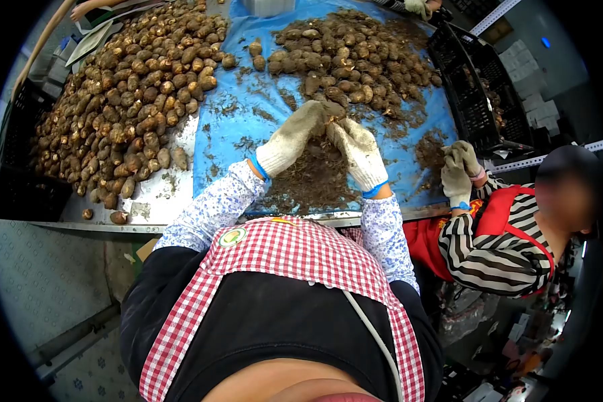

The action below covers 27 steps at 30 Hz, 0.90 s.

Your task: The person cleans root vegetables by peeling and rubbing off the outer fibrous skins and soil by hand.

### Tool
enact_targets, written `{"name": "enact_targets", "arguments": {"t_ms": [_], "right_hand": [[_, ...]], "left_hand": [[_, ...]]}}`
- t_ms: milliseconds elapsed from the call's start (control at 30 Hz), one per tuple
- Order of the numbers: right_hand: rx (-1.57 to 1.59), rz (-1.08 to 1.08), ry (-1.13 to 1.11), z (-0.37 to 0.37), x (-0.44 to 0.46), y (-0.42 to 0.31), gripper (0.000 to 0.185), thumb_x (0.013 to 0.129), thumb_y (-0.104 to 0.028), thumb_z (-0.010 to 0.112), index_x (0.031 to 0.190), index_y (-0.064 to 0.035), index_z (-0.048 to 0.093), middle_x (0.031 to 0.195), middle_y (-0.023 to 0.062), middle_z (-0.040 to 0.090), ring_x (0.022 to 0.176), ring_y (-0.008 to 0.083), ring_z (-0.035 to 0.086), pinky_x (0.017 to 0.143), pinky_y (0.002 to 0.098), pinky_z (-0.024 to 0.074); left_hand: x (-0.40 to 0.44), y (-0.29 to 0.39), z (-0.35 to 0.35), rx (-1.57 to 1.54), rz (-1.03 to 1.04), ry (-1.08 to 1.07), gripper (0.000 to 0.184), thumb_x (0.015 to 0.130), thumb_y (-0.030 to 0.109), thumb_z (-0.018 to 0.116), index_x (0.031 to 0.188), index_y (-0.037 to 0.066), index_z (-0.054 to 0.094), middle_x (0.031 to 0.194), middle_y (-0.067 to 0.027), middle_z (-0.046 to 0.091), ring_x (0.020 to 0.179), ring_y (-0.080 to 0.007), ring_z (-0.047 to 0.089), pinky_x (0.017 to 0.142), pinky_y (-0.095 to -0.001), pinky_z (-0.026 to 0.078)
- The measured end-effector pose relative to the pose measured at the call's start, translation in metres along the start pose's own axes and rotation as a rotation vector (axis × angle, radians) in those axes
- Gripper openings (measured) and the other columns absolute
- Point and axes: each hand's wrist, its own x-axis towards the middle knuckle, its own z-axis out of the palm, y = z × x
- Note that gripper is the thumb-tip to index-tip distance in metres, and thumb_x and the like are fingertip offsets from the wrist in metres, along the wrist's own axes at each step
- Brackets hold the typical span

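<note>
Both of my hands wear dirty white knit gloves with blue cuffs and meet over the blue sheet. My left hand (293,136) is closed around a brown, soil-covered taro (333,111). My right hand (356,149) closes on the same taro from the other side, its fingers pinched near the root end. The gloves hide most of the taro. Below the hands lies a heap of loose soil and root fibres (311,179). Just beyond them spreads a pile of dirty taros (355,63).
A large pile of cleaner taros (141,87) covers the table's left side. Black crates (479,87) stand at the right, another black crate (30,191) at the left. Close on my right, a co-worker in a striped top (499,234) works with gloved hands (459,171).
</note>
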Motion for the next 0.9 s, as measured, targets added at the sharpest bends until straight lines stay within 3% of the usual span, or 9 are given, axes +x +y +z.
{"name": "enact_targets", "arguments": {"t_ms": [100, 133, 167, 300, 467, 567, 700, 833, 900], "right_hand": [[0.038, 0.106, -0.062, 0.0, -0.003, -0.01, 0.022, 0.097, -0.013, 0.057, 0.111, 0.003, 0.062, 0.099, 0.0096, 0.068, 0.085, 0.0156, 0.064, 0.075, 0.0275, 0.0522], [-0.714, 0.022, -0.03, -0.007, 0.001, -0.016, 0.02, 0.095, -0.015, 0.059, 0.105, 0.0015, 0.063, 0.089, 0.0147, 0.068, 0.08, 0.0254, 0.065, 0.072, 0.0316, 0.0523], [-0.863, 0.163, 0.009, -0.006, 0.003, -0.024, 0.02, 0.093, -0.015, 0.061, 0.105, 0.0002, 0.064, 0.089, 0.0199, 0.066, 0.082, 0.0332, 0.065, 0.072, 0.0349, 0.052], [-0.392, 0.021, 0.121, -0.008, -0.005, -0.024, 0.018, 0.094, -0.016, 0.06, 0.103, -0.0013, 0.065, 0.093, 0.0195, 0.068, 0.086, 0.0335, 0.067, 0.072, 0.0387, 0.0525], [-0.185, -0.045, -0.02, -0.002, -0.004, -0.023, 0.021, 0.097, -0.01, 0.055, 0.113, 0.0024, 0.062, 0.101, 0.018, 0.067, 0.09, 0.0259, 0.066, 0.076, 0.0332, 0.0519], [-0.303, -0.066, -0.075, -0.004, -0.005, -0.028, 0.022, 0.094, -0.008, 0.057, 0.113, 0.0017, 0.062, 0.099, 0.0165, 0.067, 0.087, 0.0297, 0.065, 0.074, 0.0357, 0.0515], [-0.593, 0.14, -0.145, -0.001, -0.006, -0.014, 0.021, 0.092, -0.012, 0.059, 0.109, 0.0007, 0.062, 0.095, 0.0182, 0.067, 0.085, 0.0342, 0.065, 0.074, 0.0393, 0.0511], [-0.477, 0.184, 0.035, -0.004, -0.011, -0.024, 0.023, 0.094, -0.02, 0.06, 0.105, -0.0001, 0.061, 0.099, 0.0215, 0.068, 0.091, 0.036, 0.066, 0.076, 0.0408, 0.0511], [-0.462, 0.163, 0.049, -0.009, -0.004, -0.021, 0.025, 0.091, -0.025, 0.065, 0.106, -0.0047, 0.064, 0.099, 0.0224, 0.067, 0.096, 0.0355, 0.066, 0.08, 0.0426, 0.0517]], "left_hand": [[-0.013, 0.045, 0.01, -0.417, -0.339, -0.052, 0.072, 0.094, 0.064, 0.046, 0.122, -0.001, 0.06, 0.078, -0.002, 0.058, 0.056, -0.01, 0.049, 0.045, -0.0254, 0.04], [-0.009, 0.035, 0.005, -0.666, -0.405, -0.078, 0.069, 0.094, 0.063, 0.047, 0.121, 0.0, 0.061, 0.073, -0.0013, 0.058, 0.05, -0.0098, 0.048, 0.041, -0.0247, 0.037], [-0.005, 0.027, 0.0, -0.915, -0.471, -0.106, 0.067, 0.094, 0.061, 0.048, 0.12, 0.001, 0.062, 0.069, -0.0005, 0.058, 0.045, -0.0096, 0.047, 0.036, -0.0239, 0.035], [-0.007, 0.027, -0.001, -0.948, -0.4, -0.182, 0.071, 0.095, 0.062, 0.044, 0.127, 0.0, 0.057, 0.071, -0.0037, 0.063, 0.043, -0.0107, 0.048, 0.035, -0.0244, 0.035], [-0.015, 0.035, 0.016, -0.287, -0.287, -0.147, 0.065, 0.096, 0.064, 0.04, 0.129, 0.01, 0.055, 0.104, -0.0011, 0.061, 0.084, -0.011, 0.057, 0.057, -0.0265, 0.05], [-0.011, 0.013, 0.004, -0.259, -0.343, -0.082, 0.063, 0.096, 0.062, 0.043, 0.125, 0.009, 0.058, 0.096, -0.0001, 0.06, 0.079, -0.0102, 0.056, 0.056, -0.0268, 0.05], [-0.001, 0.011, -0.017, -0.938, -0.284, -0.511, 0.058, 0.097, 0.058, 0.046, 0.118, 0.006, 0.062, 0.089, -0.0003, 0.061, 0.078, -0.008, 0.057, 0.053, -0.028, 0.05], [-0.009, 0.027, 0.001, -0.589, -0.155, 0.022, 0.059, 0.098, 0.053, 0.048, 0.131, 0.005, 0.052, 0.117, -0.0103, 0.058, 0.099, -0.0184, 0.062, 0.072, -0.034, 0.059], [-0.001, 0.015, -0.006, -0.588, -0.098, -0.075, 0.055, 0.099, 0.048, 0.048, 0.138, 0.009, 0.045, 0.129, -0.0102, 0.051, 0.115, -0.0253, 0.056, 0.091, -0.041, 0.055]]}}
